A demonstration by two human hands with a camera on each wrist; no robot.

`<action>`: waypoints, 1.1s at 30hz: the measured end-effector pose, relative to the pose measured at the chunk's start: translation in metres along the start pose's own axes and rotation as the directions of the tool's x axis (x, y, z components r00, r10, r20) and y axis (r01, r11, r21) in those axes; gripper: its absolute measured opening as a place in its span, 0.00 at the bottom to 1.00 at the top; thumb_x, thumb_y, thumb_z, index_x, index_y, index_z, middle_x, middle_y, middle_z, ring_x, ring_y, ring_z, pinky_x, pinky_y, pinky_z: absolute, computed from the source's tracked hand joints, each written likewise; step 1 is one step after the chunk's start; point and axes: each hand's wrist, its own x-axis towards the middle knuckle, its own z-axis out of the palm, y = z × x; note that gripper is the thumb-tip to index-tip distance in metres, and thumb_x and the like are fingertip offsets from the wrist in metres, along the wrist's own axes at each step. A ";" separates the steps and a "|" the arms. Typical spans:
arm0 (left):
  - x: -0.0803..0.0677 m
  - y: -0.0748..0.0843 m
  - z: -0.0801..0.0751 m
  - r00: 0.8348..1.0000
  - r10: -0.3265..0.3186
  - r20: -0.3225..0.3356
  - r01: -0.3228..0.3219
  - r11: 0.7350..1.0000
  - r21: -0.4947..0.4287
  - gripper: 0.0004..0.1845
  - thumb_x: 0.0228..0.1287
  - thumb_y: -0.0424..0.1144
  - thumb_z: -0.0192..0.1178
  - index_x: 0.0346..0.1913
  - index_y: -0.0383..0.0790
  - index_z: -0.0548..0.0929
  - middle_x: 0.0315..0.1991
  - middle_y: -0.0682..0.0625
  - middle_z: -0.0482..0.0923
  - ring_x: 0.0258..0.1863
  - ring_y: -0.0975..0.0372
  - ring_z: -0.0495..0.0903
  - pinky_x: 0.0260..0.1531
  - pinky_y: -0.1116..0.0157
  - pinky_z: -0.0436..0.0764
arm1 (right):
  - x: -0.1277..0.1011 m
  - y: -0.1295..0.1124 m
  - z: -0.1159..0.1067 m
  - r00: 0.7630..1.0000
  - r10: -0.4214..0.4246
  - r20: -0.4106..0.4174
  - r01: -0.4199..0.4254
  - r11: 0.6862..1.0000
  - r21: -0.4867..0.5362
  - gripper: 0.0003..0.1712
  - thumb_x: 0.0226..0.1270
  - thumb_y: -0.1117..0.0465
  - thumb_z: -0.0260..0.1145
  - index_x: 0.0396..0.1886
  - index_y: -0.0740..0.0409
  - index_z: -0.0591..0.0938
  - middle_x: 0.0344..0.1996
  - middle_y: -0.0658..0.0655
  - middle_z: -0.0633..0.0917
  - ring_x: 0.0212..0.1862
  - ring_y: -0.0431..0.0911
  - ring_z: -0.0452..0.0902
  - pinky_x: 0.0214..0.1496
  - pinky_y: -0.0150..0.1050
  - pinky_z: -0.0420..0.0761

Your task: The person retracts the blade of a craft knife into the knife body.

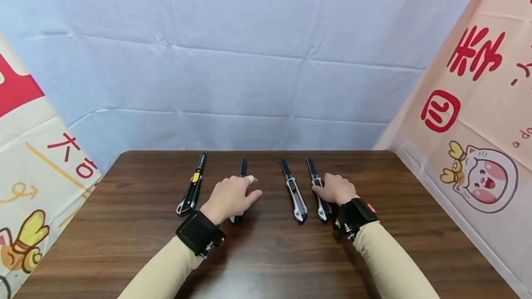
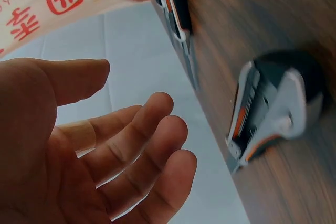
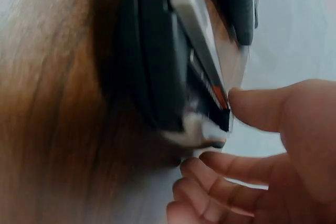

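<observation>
Four fingers and thumb of my left hand (image 1: 230, 197) spread loosely over a utility knife (image 1: 237, 218), with nothing in the palm. That knife's middle is hidden beneath the hand in the head view; its blade end and butt show. My right hand (image 1: 338, 189) pinches another utility knife (image 1: 323, 209) near the front of its handle, on the right. The right wrist view shows the thumb (image 3: 257, 106) at one edge of this knife and curled fingers at the other. Its dark butt lies close over the table.
A black utility knife with a yellow slider (image 1: 196, 177) lies left of my left hand. Between the hands lies a grey-and-black utility knife (image 1: 297, 197). The brown wooden table (image 1: 270, 253) ends at a pale cloth backdrop (image 1: 249, 82), with printed banners (image 1: 474, 105) at the sides.
</observation>
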 end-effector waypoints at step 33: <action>0.037 0.092 0.054 0.972 0.133 0.192 -0.071 0.952 -0.297 0.16 0.71 0.49 0.56 0.53 0.44 0.84 0.37 0.54 0.87 0.28 0.68 0.81 0.31 0.71 0.78 | -0.009 -0.006 -0.005 0.996 0.006 -0.084 0.013 0.977 0.214 0.19 0.64 0.49 0.63 0.26 0.61 0.79 0.19 0.56 0.80 0.17 0.45 0.77 0.20 0.36 0.76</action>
